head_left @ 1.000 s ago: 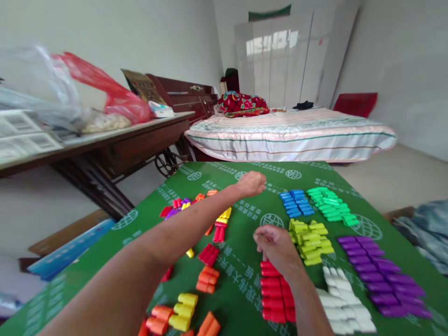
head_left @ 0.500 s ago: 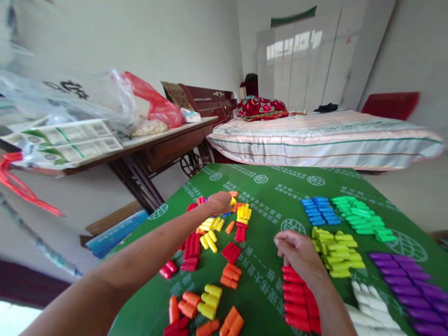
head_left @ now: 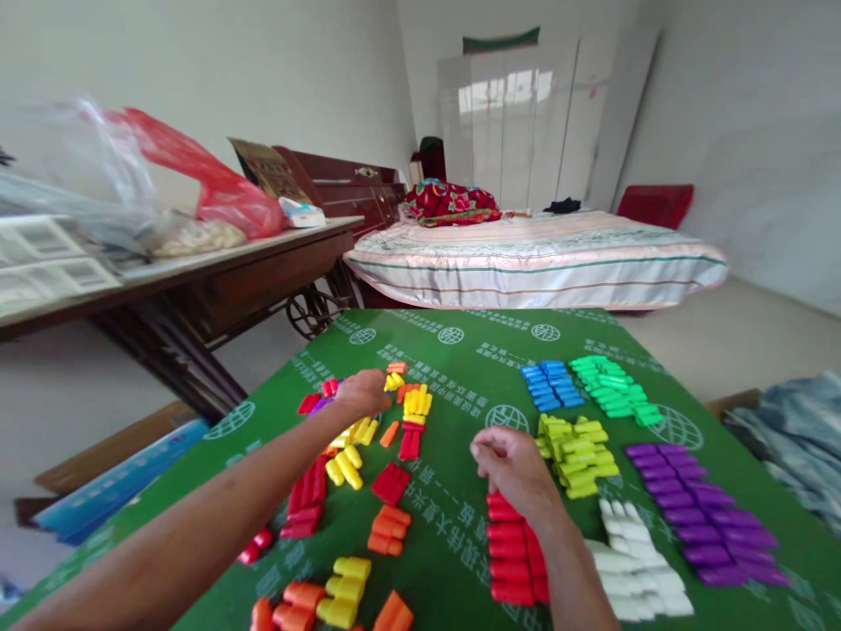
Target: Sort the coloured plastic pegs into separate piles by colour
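Observation:
My left hand point(head_left: 360, 393) reaches out over a mixed heap of red, yellow, orange and purple plastic pieces point(head_left: 368, 429) on the green table point(head_left: 460, 368). Its fingers are curled round a small yellow piece point(head_left: 392, 382). My right hand point(head_left: 513, 467) rests loosely closed at the top of a tidy row of red pieces point(head_left: 516, 552); whether anything is inside it is hidden. To its right lie sorted groups: lime-yellow pieces point(head_left: 578, 443), blue pieces point(head_left: 552, 385), green pieces point(head_left: 611, 386), purple pieces point(head_left: 696, 508) and white pieces point(head_left: 634, 570).
A dark wooden side table point(head_left: 216, 272) with plastic bags and boxes stands at the left. A bed point(head_left: 532, 254) with striped bedding lies beyond the green table. Blue-grey cloth point(head_left: 788, 429) lies at the right edge. More loose orange and yellow pieces point(head_left: 342, 596) sit near the front.
My left hand has drawn back from the far middle of the table to the mixed heap at the left and closed on a yellow piece. My right hand has stayed by the red row.

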Demonstrator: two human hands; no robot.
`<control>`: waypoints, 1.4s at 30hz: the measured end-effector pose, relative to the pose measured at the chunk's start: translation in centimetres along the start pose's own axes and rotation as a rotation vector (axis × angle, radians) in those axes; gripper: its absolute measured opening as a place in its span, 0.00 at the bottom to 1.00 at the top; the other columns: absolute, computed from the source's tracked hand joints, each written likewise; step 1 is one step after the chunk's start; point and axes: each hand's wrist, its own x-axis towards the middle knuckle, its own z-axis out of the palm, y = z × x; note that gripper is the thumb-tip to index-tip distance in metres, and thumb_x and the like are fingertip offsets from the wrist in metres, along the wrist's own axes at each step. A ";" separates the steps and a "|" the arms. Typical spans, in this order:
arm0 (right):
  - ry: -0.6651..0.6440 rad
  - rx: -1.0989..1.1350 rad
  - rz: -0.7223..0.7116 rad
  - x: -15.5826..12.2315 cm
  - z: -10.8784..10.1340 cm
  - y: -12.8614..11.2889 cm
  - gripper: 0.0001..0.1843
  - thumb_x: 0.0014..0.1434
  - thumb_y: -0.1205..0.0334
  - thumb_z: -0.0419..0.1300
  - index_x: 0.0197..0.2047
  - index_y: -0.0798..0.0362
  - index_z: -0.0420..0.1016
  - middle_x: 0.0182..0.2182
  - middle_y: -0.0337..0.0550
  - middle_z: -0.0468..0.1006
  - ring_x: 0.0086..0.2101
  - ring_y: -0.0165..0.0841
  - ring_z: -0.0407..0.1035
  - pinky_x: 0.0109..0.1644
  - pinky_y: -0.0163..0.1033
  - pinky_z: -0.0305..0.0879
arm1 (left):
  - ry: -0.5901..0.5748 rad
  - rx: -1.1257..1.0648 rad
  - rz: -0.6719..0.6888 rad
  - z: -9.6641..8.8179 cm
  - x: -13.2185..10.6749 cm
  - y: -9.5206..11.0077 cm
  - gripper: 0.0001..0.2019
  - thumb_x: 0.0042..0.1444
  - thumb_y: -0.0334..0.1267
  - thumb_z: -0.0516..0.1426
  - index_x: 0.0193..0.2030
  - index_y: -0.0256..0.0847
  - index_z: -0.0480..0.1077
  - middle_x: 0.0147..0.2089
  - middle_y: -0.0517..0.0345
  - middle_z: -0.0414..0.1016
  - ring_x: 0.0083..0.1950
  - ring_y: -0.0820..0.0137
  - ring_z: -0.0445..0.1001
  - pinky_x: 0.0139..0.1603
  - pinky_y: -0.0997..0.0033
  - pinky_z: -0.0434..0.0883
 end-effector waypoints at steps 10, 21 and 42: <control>-0.006 -0.012 0.004 0.2 0.2 -0.4 0.09 0.51 0.60 0.55 0.29 0.56 0.72 0.16 0.34 0.68 0.15 0.24 0.59 0.19 0.30 0.52 | 0.165 -0.142 0.543 -3.9 -1.6 12.0 0.14 0.49 0.43 0.55 0.42 0.43 0.70 0.40 0.57 0.76 0.41 0.68 0.74 0.38 0.75 0.68; 0.056 0.015 -0.062 0.7 0.2 0.7 0.10 0.50 0.58 0.56 0.27 0.56 0.73 0.15 0.33 0.65 0.17 0.24 0.56 0.20 0.30 0.52 | 0.170 -0.069 0.846 -3.9 -1.0 25.5 0.13 0.50 0.37 0.54 0.42 0.38 0.71 0.45 0.44 0.76 0.46 0.58 0.74 0.43 0.64 0.73; 0.037 -0.018 -0.019 0.5 -0.1 0.3 0.09 0.50 0.59 0.56 0.29 0.55 0.73 0.16 0.33 0.67 0.16 0.24 0.57 0.20 0.30 0.51 | 0.261 -0.076 0.766 -4.6 0.5 21.4 0.14 0.55 0.44 0.50 0.42 0.40 0.71 0.45 0.49 0.75 0.48 0.62 0.73 0.47 0.66 0.70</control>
